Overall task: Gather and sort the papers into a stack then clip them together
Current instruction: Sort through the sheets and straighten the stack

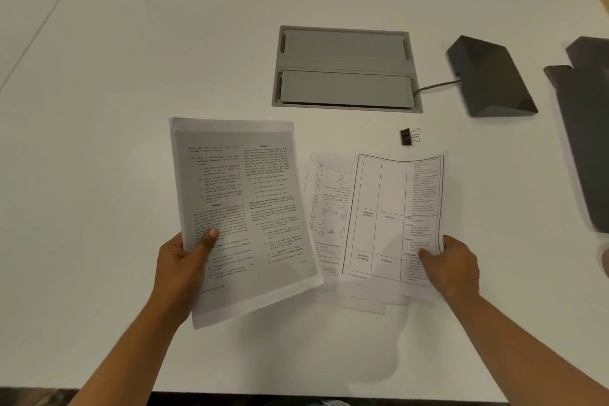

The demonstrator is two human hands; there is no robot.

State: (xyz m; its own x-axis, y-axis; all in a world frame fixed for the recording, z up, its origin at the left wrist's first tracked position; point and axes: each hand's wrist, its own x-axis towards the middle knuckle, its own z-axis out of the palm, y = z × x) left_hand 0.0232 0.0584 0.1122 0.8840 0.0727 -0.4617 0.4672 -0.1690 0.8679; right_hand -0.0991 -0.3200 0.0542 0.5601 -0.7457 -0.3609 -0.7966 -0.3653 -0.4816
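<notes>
My left hand grips a grey-printed text page by its lower left edge and holds it tilted above the white table. My right hand pinches the lower right edge of a page with a ruled timetable, lifted slightly over a loose pile of papers showing chemistry diagrams. A black binder clip lies on the table just beyond the timetable page, apart from both hands.
A grey recessed cable hatch sits in the table behind the papers. A dark wedge-shaped device with a cable lies to its right. Dark flat pieces lie at the right edge. The table's near edge runs below my arms.
</notes>
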